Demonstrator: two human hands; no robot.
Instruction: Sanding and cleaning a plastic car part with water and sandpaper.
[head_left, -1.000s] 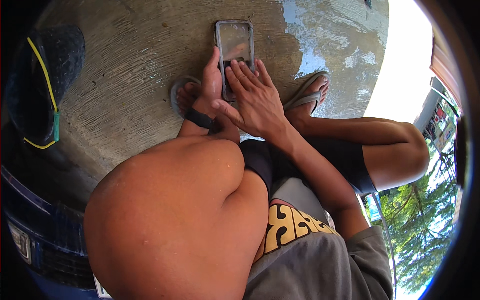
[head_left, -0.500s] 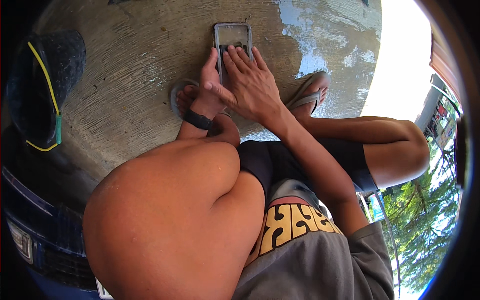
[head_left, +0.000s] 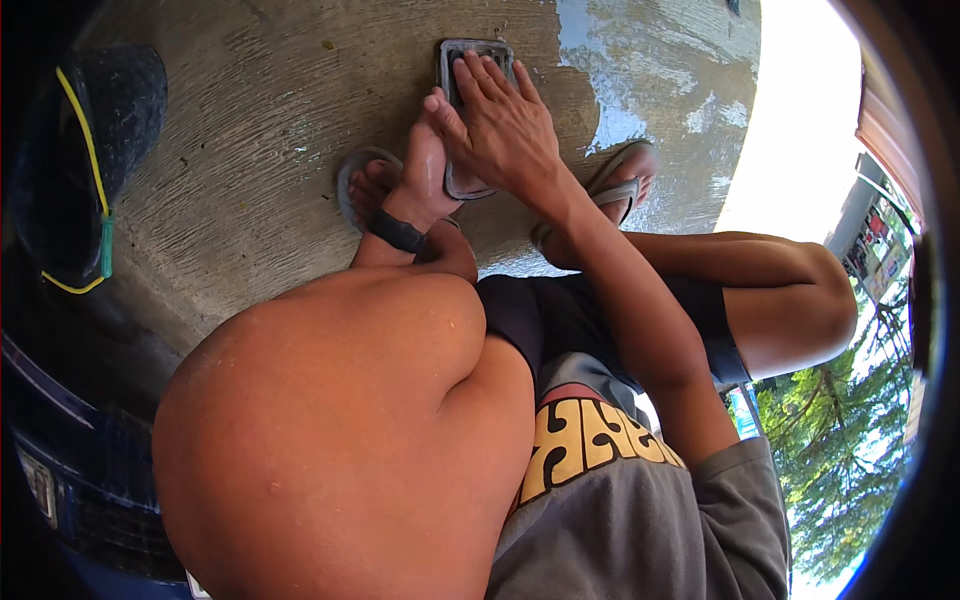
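My left hand (head_left: 422, 170) holds a small rectangular framed thing (head_left: 452, 52) with a grey rim, like a clear phone case, from its left side and beneath. My right hand (head_left: 505, 125) lies flat over it with fingers stretched toward the top end, hiding most of its face; its thumb crosses toward my left hand. A dark band is on my left wrist. Both hands are above the wet concrete between my sandalled feet.
A black bucket-like container (head_left: 130, 110) with a yellow cord lies at left. A dark blue vehicle front (head_left: 90, 500) is at lower left. The rough concrete (head_left: 250, 150) has pale blue patches at right. My bent legs frame my hands; bright daylight and trees lie at the far right.
My right hand has slid upward along the framed thing, so its fingers now cover the upper part that showed bare before. My left hand keeps its hold.
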